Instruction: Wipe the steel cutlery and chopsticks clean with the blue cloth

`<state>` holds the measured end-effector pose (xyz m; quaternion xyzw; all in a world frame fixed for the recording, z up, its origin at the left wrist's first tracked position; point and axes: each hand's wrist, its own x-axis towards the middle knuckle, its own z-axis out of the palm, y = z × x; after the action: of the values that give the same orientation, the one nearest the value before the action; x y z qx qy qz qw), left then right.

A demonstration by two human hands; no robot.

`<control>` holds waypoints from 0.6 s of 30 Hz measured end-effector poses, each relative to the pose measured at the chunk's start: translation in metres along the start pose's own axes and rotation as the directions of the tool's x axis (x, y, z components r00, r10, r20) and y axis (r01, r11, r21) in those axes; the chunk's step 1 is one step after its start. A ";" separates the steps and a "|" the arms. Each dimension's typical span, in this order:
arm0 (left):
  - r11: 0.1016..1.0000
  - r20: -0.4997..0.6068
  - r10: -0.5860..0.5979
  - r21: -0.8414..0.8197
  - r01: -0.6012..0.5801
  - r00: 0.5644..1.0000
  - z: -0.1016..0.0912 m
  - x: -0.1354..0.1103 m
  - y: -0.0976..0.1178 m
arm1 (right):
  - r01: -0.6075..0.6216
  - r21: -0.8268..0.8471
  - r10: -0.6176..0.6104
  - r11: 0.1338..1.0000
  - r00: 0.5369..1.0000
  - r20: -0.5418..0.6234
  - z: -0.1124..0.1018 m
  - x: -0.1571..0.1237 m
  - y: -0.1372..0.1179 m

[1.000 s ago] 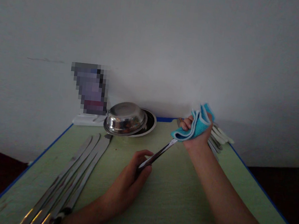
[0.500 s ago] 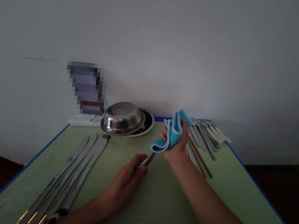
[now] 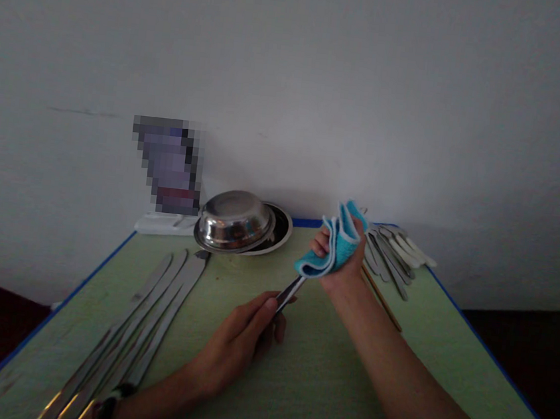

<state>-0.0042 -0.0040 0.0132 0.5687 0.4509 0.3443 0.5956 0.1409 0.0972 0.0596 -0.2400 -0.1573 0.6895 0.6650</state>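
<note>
Over the middle of the table, my left hand (image 3: 250, 326) is closed on the handle of a slim metal utensil (image 3: 290, 294). Its other part runs up into a folded blue cloth (image 3: 338, 248) with pale edging, which hides what kind of utensil it is. My right hand (image 3: 352, 260) grips that cloth, fingers wrapped round it and the utensil inside. Just right of my right wrist lie wooden chopsticks (image 3: 383, 300), partly covered by the forearm. Several long metal utensils (image 3: 148, 322) lie side by side left of my left forearm.
An upturned steel bowl (image 3: 233, 221) rests on a dark dish with a pale rim (image 3: 282, 230) at the back. Left of it, a blurred-out screen (image 3: 169, 168) leans near the wall above a white object (image 3: 166, 224). Several spoons and other cutlery (image 3: 395, 255) lie at the back right.
My right hand and the cloth have shifted slightly right and up along the utensil, baring more of its shaft. My left hand keeps its hold, its fingers slightly rearranged. The view has moved a little.
</note>
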 end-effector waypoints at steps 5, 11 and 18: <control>0.977 0.079 -0.057 -0.199 0.072 0.995 -0.004 0.006 0.001 | -0.074 0.076 0.057 0.994 0.977 0.203 -0.006 0.002 -0.008; 0.869 0.157 -0.123 -0.459 0.183 0.980 -0.006 0.008 -0.001 | -0.102 0.138 0.036 0.985 0.908 0.417 -0.024 0.016 -0.004; 0.958 0.129 -0.073 -0.268 0.105 0.989 -0.002 0.004 0.003 | -0.149 0.108 0.109 0.983 0.945 0.308 -0.014 0.008 -0.002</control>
<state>-0.0045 0.0012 0.0154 0.4793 0.3882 0.3421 0.7089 0.1501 0.1043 0.0481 -0.0983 -0.1955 0.7689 0.6008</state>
